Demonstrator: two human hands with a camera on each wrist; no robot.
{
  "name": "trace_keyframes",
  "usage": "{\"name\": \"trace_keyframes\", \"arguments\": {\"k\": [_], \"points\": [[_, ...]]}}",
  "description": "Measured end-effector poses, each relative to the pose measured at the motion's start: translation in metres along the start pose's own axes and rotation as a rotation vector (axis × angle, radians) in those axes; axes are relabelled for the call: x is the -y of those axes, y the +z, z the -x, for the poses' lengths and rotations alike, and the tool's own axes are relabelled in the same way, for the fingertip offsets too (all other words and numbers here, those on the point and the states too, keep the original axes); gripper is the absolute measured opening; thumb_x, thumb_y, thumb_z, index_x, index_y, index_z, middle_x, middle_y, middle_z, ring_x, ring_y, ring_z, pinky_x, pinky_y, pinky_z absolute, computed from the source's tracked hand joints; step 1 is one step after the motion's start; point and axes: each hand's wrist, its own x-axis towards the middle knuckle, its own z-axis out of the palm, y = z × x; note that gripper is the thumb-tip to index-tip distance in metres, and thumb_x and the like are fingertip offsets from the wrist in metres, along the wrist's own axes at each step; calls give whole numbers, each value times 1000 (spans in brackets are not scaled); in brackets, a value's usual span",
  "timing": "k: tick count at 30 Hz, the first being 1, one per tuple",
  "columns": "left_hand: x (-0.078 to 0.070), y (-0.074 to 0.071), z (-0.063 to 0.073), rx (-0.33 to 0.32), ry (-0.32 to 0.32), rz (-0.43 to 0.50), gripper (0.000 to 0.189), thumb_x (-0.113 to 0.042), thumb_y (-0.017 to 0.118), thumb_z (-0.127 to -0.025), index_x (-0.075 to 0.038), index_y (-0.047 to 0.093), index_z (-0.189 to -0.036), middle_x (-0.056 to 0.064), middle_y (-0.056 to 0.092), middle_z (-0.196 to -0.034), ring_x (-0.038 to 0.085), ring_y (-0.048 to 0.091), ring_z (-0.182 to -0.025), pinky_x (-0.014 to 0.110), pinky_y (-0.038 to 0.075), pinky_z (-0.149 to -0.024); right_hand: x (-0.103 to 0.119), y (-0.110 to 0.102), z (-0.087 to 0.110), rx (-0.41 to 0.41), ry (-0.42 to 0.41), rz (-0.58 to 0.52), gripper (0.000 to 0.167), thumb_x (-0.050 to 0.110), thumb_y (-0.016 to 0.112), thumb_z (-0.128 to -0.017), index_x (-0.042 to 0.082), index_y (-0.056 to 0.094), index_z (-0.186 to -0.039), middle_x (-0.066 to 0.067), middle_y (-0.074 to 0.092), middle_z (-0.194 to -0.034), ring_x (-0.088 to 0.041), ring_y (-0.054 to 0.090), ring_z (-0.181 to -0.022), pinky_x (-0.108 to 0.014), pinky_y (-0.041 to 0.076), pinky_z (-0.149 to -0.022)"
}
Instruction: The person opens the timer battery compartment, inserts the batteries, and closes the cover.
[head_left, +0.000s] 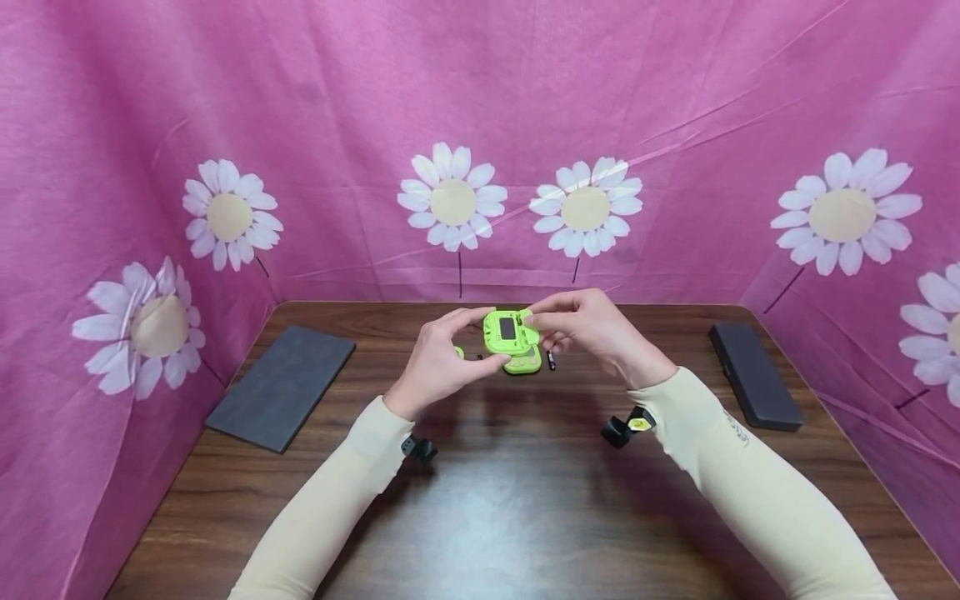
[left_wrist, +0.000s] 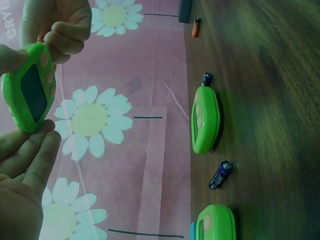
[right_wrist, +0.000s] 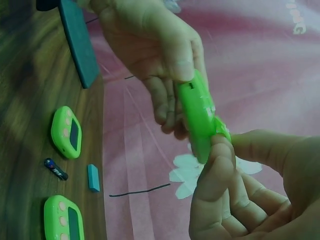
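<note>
A lime-green digital timer (head_left: 492, 340) is held up over the table, its back with a dark rectangle facing the head camera. My left hand (head_left: 438, 360) grips its left side between thumb and fingers. At the other side my right hand (head_left: 596, 330) pinches a small green cover (right_wrist: 223, 129) that stands out from the timer's back. The left wrist view shows the held timer's front, with its grey screen (left_wrist: 33, 93) and orange buttons. Below, a second green timer (head_left: 523, 363) lies on the table, and a third timer (left_wrist: 217, 223) lies to its left.
Around the timers lie a dark blue battery (left_wrist: 220, 175), another dark battery (left_wrist: 207, 79), an orange-and-black battery (left_wrist: 196, 27) and a small teal block (right_wrist: 93, 177). A dark grey board (head_left: 282, 387) lies at the left, a black case (head_left: 754, 377) at the right. Pink curtain (head_left: 337, 167) surrounds the table.
</note>
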Motion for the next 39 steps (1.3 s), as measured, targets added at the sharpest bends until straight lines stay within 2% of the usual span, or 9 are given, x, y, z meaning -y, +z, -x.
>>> {"name": "trace_keyframes", "arguments": {"k": [3, 6, 9, 13, 18, 23, 29, 36, 39], "points": [[1, 2, 0, 8, -7, -4, 70, -28, 101, -83, -11, 74, -146, 3, 81, -134, 18, 74, -116, 31, 60, -92, 2, -5, 3, -18, -14, -26, 40, 20, 82, -103, -4, 76, -134, 2, 79, -83, -12, 74, -74, -27, 66, -72], [3, 2, 0, 8, -25, -1, 71, -29, 101, -83, -12, 74, -147, 3, 81, -135, 19, 74, -125, 40, 62, -103, 1, -15, 12, -43, -23, -20, 42, 21, 82, -104, -4, 75, -136, 1, 78, -86, -12, 74, -76, -28, 68, -75], [5, 1, 2, 3, -51, 14, 71, -28, 100, -83, -14, 74, -147, 2, 81, -134, 20, 74, -127, 47, 62, -107, -12, -29, 26, -49, -10, 33, 43, 21, 80, -105, -4, 73, -139, 0, 79, -88, -12, 75, -78, -30, 69, -77], [5, -1, 3, -6, -62, 28, 69, -27, 100, -83, -17, 74, -146, -1, 81, -130, 18, 73, -123, 45, 61, -106, -56, -49, 44, -24, 65, 91, 47, 19, 78, -107, -8, 69, -145, -1, 80, -86, -10, 74, -76, -29, 68, -75], [5, -6, 1, -26, -55, 43, 69, -25, 100, -83, -14, 74, -146, 1, 81, -131, 19, 74, -124, 49, 62, -105, -119, -66, 64, 10, 187, 69, 49, 13, 74, -107, -17, 63, -144, 0, 79, -85, -6, 72, -74, -25, 65, -68], [4, -8, -1, -38, -46, 48, 69, -23, 100, -83, -12, 74, -146, 3, 81, -131, 22, 74, -124, 57, 60, -111, -153, -71, 78, 23, 267, 63, 43, 7, 74, -106, -19, 65, -138, 0, 77, -82, -6, 71, -72, -23, 63, -65], [3, -7, 0, -25, -60, 50, 69, -22, 100, -84, -13, 74, -147, 3, 80, -131, 21, 74, -123, 51, 60, -108, -162, -71, 84, 3, 266, 121, 36, 6, 73, -105, -18, 68, -131, -3, 78, -83, -9, 72, -72, -26, 64, -65], [3, -5, 0, -19, -60, 69, 68, -22, 100, -84, -15, 74, -146, 2, 80, -130, 20, 73, -122, 52, 60, -107, -160, -67, 89, -85, 227, 392, 25, 13, 80, -102, -5, 80, -119, -3, 81, -86, -16, 74, -77, -30, 65, -66], [3, -4, -1, -15, -60, 71, 67, -23, 100, -85, -16, 74, -147, 2, 80, -132, 20, 73, -123, 51, 60, -105, -158, -66, 92, -111, 218, 435, 22, 14, 81, -101, -2, 81, -116, -3, 81, -85, -17, 74, -76, -31, 64, -65]]}}
